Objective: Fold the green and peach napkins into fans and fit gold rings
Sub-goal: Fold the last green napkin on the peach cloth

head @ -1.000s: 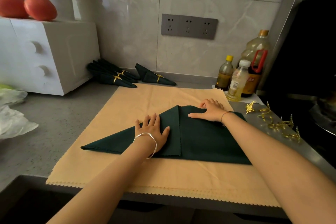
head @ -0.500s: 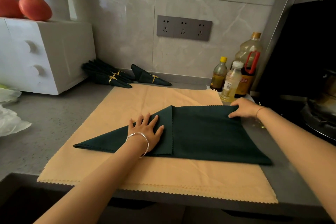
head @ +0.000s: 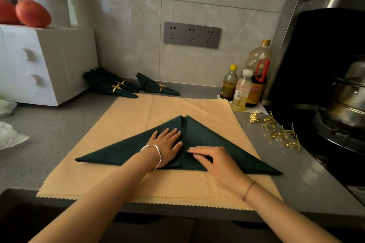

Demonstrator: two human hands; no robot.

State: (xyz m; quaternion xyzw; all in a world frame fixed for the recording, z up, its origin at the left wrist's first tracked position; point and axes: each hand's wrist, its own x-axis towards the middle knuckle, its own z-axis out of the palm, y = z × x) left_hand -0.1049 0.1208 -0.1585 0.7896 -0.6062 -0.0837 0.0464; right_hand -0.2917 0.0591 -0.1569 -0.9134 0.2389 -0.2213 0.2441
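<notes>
One grey speckled stone countertop (head: 59,134) carries a flat square of peach cloth napkin (head: 158,108), scallop-edged, with at least two layers showing at its front hem. On it lies one dark green matte cloth napkin (head: 217,136), folded into a wide, low triangle with two flaps meeting at the centre seam. The left hand (head: 165,144) presses the left flap, fingers straight and spread. The right hand (head: 215,159) lies flat on the right flap, fingers stretched leftward. By the wall lie a pile of ringed green fans (head: 110,87) showing two gold bands and one separate ringed fan (head: 156,86). Three plastic bottles (head: 240,92) stand to the right. Loose gold leaf-shaped rings (head: 276,130) lie tangled, so their number cannot be told.
</notes>
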